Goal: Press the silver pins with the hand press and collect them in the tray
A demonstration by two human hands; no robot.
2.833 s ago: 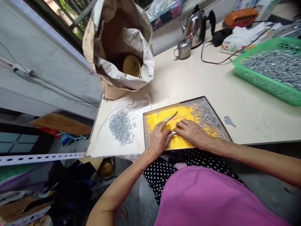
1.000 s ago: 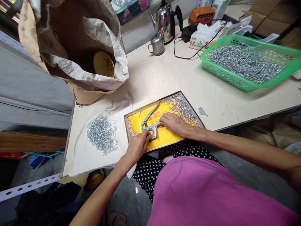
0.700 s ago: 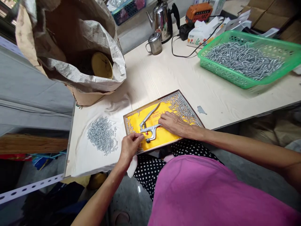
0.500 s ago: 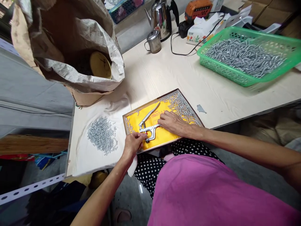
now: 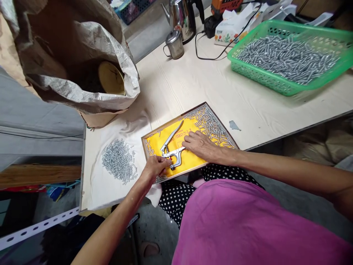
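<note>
Silver snap-fastener pliers (image 5: 176,154) lie over the yellow sheet (image 5: 186,129) in a shallow tray (image 5: 171,125), one long handle pointing up and away. My right hand (image 5: 200,146) is closed around the end of the other handle. At the jaws, my left hand (image 5: 157,165) pinches thumb against finger; whatever small piece it holds is hidden. Small metal pins (image 5: 213,125) cover the tray's far right corner, with a few more along its left side. Left of the tray, a heap of similar pins (image 5: 119,161) rests on a white cloth (image 5: 95,184).
A green basket (image 5: 264,78) full of metal pins stands at the right. At the back are a lidded steel cup (image 5: 174,45), a kettle (image 5: 182,22), a tissue box (image 5: 222,36) and a black cable (image 5: 208,58). A large open paper sack (image 5: 110,105) stands at the left.
The camera view has shifted slightly, so the table items sit a little higher and further left. Both hands keep nearly the same place at the pliers.
</note>
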